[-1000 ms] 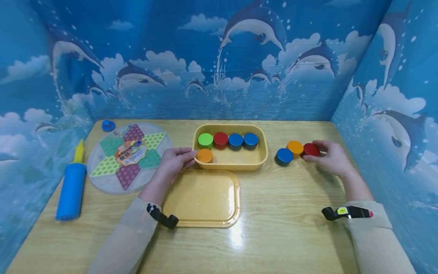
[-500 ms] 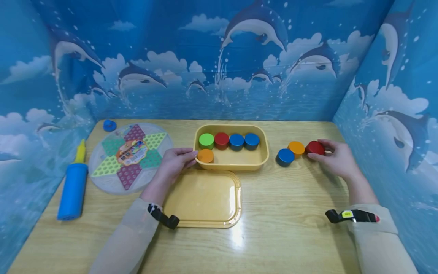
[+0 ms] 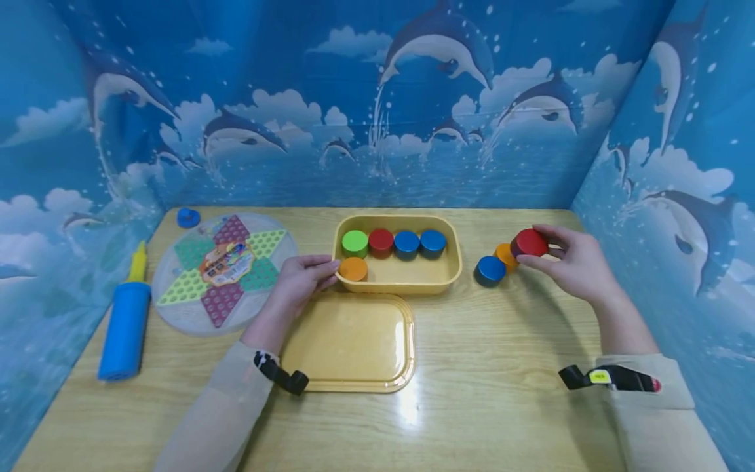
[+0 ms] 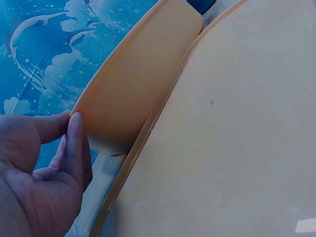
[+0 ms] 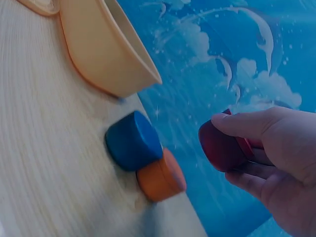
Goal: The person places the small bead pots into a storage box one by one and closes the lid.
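Thumb and fingers of my right hand (image 3: 569, 262) pinch a short red cylinder (image 3: 529, 243), raised off the table. In the right wrist view the red cylinder (image 5: 222, 143) hangs clear of the blue cylinder (image 5: 133, 141) and the orange cylinder (image 5: 162, 176), which stand side by side on the wood. My left hand (image 3: 303, 282) grips the left end of a yellow box (image 3: 407, 287); the left wrist view has its thumb and a finger pinching the rim. Inside the box stand a green cylinder (image 3: 355, 244), a red one, two blue ones and, at the front left, an orange one.
A yellow lid (image 3: 354, 341) lies flat before the box, partly under the left wrist. To the left are a star-patterned round game board (image 3: 221, 301), a blue pump (image 3: 125, 331) with a yellow nozzle and a small blue object (image 3: 188, 217). Dolphin-print curtains (image 3: 377, 164) border the table.
My right hand has lifted the red cylinder off the table, first shifting slightly right, then left and up, so it overlaps the orange one. The left hand and box have stayed put.
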A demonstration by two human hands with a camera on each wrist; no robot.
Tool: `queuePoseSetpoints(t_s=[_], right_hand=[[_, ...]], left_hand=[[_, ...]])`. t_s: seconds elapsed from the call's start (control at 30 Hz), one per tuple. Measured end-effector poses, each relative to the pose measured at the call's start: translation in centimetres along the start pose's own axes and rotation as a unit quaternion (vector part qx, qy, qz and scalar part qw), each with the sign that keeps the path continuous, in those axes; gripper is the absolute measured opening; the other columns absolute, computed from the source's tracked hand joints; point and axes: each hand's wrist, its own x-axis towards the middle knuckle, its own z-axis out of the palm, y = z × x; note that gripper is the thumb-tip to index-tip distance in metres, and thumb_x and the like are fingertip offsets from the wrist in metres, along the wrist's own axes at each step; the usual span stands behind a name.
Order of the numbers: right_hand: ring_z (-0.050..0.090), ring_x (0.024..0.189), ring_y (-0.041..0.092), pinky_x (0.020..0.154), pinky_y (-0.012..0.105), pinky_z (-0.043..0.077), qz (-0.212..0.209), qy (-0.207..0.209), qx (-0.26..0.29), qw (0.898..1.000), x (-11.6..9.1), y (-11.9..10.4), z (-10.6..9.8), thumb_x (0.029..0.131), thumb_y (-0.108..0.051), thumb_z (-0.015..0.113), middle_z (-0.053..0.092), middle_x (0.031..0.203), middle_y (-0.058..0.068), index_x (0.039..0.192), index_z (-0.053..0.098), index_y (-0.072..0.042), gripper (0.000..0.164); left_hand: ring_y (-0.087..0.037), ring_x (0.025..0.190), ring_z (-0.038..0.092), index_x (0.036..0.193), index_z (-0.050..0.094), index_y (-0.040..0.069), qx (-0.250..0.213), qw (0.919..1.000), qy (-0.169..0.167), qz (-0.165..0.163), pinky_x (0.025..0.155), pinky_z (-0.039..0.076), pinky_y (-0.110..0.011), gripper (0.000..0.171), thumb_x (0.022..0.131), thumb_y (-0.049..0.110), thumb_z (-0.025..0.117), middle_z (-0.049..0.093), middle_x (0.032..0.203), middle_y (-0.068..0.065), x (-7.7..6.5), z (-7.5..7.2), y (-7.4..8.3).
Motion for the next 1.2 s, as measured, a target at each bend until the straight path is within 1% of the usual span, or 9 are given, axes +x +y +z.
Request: queuePoseSetpoints(t_s=[0.03, 0.07, 0.13, 0.27, 0.33, 0.5, 0.67, 1.0, 1.2], right_hand=[[0.059, 0.127, 0.046, 0.098, 0.030, 0.059, -0.007, -0.001, -0.004, 1.000, 0.0, -0.6, 0.1, 0.096, -0.032, 0.083, 0.054, 0.149, 0.026, 0.154, 0.050, 0.002, 0.075], [0.059, 0.127, 0.045, 0.100, 0.034, 0.058, -0.018, -0.001, -0.004, 1.000, 0.0, -1.1, 0.3, 0.096, -0.030, 0.084, 0.055, 0.148, 0.026, 0.153, 0.051, 0.002, 0.073], [0.059, 0.127, 0.044, 0.104, 0.047, 0.054, -0.041, -0.005, -0.001, 0.999, 0.1, -2.0, 0.7, 0.096, -0.025, 0.084, 0.056, 0.146, 0.025, 0.152, 0.052, 0.004, 0.070], [0.061, 0.125, 0.043, 0.104, 0.050, 0.055, -0.085, -0.019, 0.008, 0.996, 0.0, -3.7, 1.9, 0.095, -0.017, 0.084, 0.059, 0.142, 0.026, 0.149, 0.054, 0.007, 0.066], [0.063, 0.122, 0.041, 0.102, 0.054, 0.055, -0.099, -0.026, 0.007, 0.995, -0.1, -4.4, 2.6, 0.094, -0.015, 0.085, 0.061, 0.140, 0.025, 0.147, 0.056, 0.007, 0.065], [0.063, 0.121, 0.037, 0.100, 0.055, 0.059, -0.122, -0.046, 0.010, 0.991, 0.1, -6.2, 4.2, 0.092, -0.014, 0.087, 0.062, 0.140, 0.021, 0.145, 0.058, 0.006, 0.064], [0.063, 0.122, 0.036, 0.100, 0.054, 0.060, -0.138, -0.072, 0.019, 0.988, 0.7, -7.6, 5.4, 0.092, -0.014, 0.087, 0.061, 0.142, 0.020, 0.147, 0.057, 0.005, 0.065], [0.062, 0.123, 0.033, 0.103, 0.055, 0.059, -0.146, -0.120, 0.035, 0.981, 2.2, -10.2, 8.0, 0.091, -0.016, 0.088, 0.061, 0.142, 0.017, 0.147, 0.057, 0.004, 0.067], [0.063, 0.118, 0.028, 0.099, 0.047, 0.061, -0.147, -0.149, 0.039, 0.977, 3.3, -11.4, 9.5, 0.090, -0.022, 0.089, 0.065, 0.137, 0.012, 0.146, 0.059, 0.000, 0.067]], left_hand=[[-0.011, 0.086, 0.073, 0.140, 0.059, -0.010, 0.001, 1.0000, 0.001, -0.002, 0.086, 0.064, -0.024, 0.042, 0.102, 0.003, 0.071, 0.063, 0.126, -0.021, 0.0, 0.0, 0.0], [-0.011, 0.086, 0.073, 0.140, 0.059, -0.010, 0.000, 1.0000, 0.001, -0.004, 0.086, 0.064, -0.025, 0.043, 0.102, 0.003, 0.072, 0.062, 0.127, -0.021, 0.0, 0.0, 0.0], [-0.011, 0.087, 0.073, 0.141, 0.059, -0.009, 0.002, 1.0000, 0.002, -0.006, 0.086, 0.064, -0.025, 0.043, 0.102, 0.004, 0.072, 0.061, 0.130, -0.021, 0.0, 0.0, 0.0], [-0.012, 0.089, 0.073, 0.140, 0.060, -0.009, 0.003, 1.0000, 0.002, -0.006, 0.087, 0.064, -0.025, 0.043, 0.102, 0.004, 0.072, 0.061, 0.131, -0.021, -0.1, 0.1, 0.0], [-0.012, 0.089, 0.073, 0.140, 0.060, -0.009, 0.001, 1.0000, 0.001, -0.003, 0.087, 0.064, -0.025, 0.042, 0.102, 0.004, 0.072, 0.062, 0.130, -0.021, -0.2, 0.1, 0.0], [-0.011, 0.087, 0.072, 0.139, 0.060, -0.010, 0.002, 1.0000, 0.003, 0.002, 0.086, 0.064, -0.024, 0.042, 0.102, 0.004, 0.072, 0.063, 0.126, -0.021, -0.2, 0.1, 0.0], [-0.012, 0.084, 0.073, 0.137, 0.061, -0.010, 0.017, 0.9998, 0.008, 0.007, 0.084, 0.065, -0.025, 0.041, 0.101, 0.005, 0.073, 0.065, 0.122, -0.021, -0.3, 0.1, 0.1], [-0.013, 0.082, 0.074, 0.132, 0.065, -0.010, 0.029, 0.9994, 0.016, 0.007, 0.081, 0.066, -0.026, 0.036, 0.101, 0.006, 0.074, 0.066, 0.121, -0.022, -0.5, 0.1, 0.2], [-0.013, 0.081, 0.074, 0.130, 0.066, -0.011, 0.023, 0.9996, 0.014, 0.010, 0.081, 0.066, -0.027, 0.035, 0.101, 0.005, 0.074, 0.068, 0.117, -0.021, -0.2, 0.0, 0.0]])
